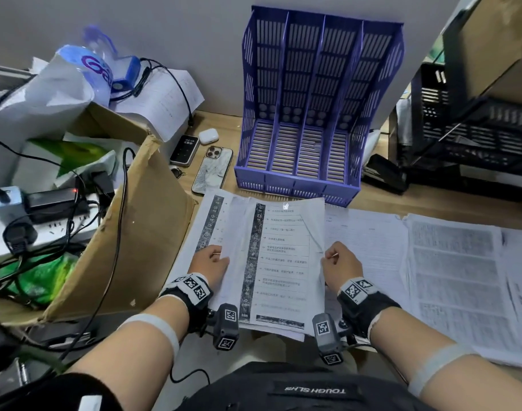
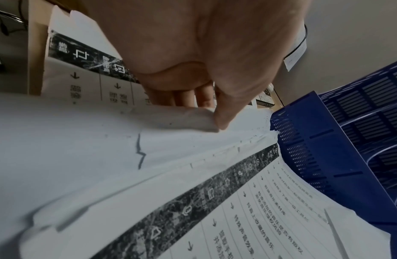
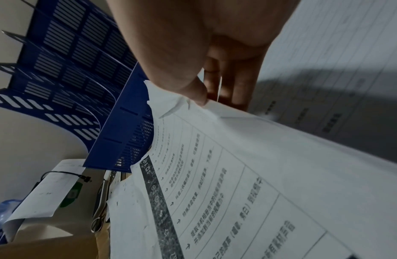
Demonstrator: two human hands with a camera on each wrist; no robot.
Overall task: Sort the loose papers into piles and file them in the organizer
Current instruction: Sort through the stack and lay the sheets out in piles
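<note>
A sheaf of printed sheets (image 1: pixel 280 262) with a dark band of icons down its left side hangs just above the desk, held by both hands. My left hand (image 1: pixel 210 264) pinches its left edge, thumb on top (image 2: pixel 224 112) and fingers underneath. My right hand (image 1: pixel 341 264) pinches the right edge the same way (image 3: pixel 199 94). A similar sheet (image 1: pixel 207 223) lies under the sheaf at the left. More loose papers (image 1: pixel 449 280) cover the desk to the right. The blue four-slot organizer (image 1: pixel 316 114) stands against the wall beyond the sheaf, with no papers in its slots.
An open cardboard box (image 1: pixel 141 221) full of cables and a power strip sits at the left. Two phones (image 1: pixel 213 170) and an earbud case (image 1: pixel 208 135) lie left of the organizer. A black stapler (image 1: pixel 384 173) and black mesh trays (image 1: pixel 473 129) stand at the right.
</note>
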